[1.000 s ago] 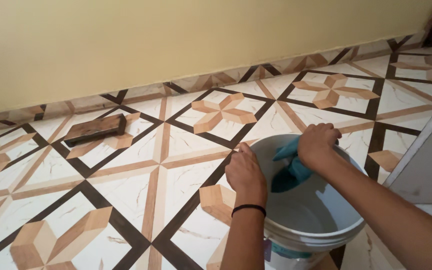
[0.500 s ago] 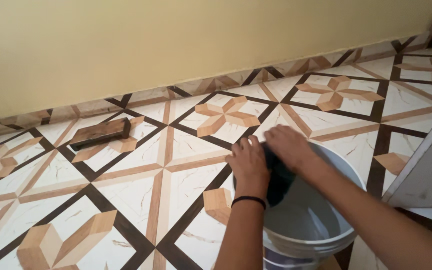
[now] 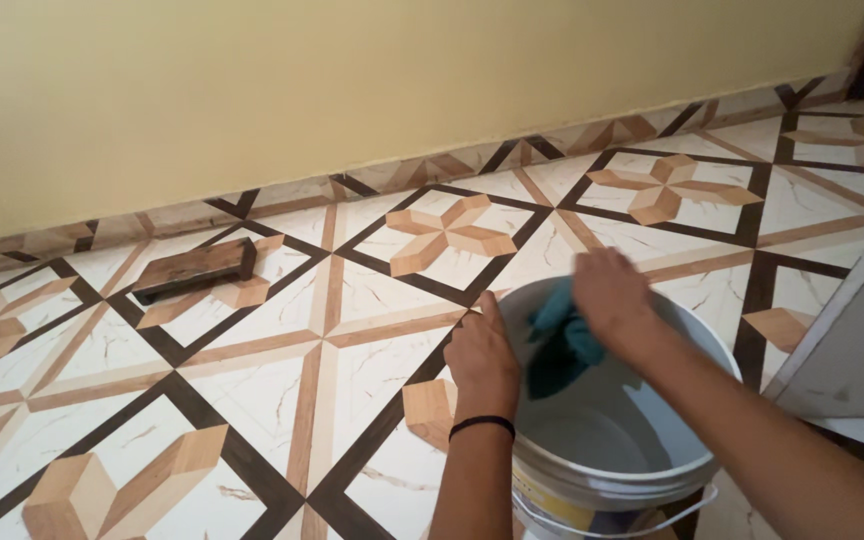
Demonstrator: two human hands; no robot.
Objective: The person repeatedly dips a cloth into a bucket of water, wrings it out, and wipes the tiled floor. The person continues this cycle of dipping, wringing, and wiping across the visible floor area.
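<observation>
A white plastic bucket (image 3: 687, 465) stands on the patterned tile floor at lower right. Both my hands are over its left rim. My right hand (image 3: 610, 298) grips the upper end of a teal cloth (image 3: 558, 350) that hangs twisted inside the bucket. My left hand (image 3: 482, 360), with a black band on the wrist, closes on the lower, darker part of the same cloth at the rim. The bucket's inside looks pale grey; whether it holds water is unclear.
A dark wooden block (image 3: 195, 269) lies on the floor at left near the wall. A yellow wall (image 3: 352, 80) with a tiled skirting runs across the back. A grey slab edge (image 3: 852, 330) rises at the right.
My right hand swung left over the rim, then back right and up, pulling the teal cloth into view again. My left hand stayed at the rim. The view shifted slightly.
</observation>
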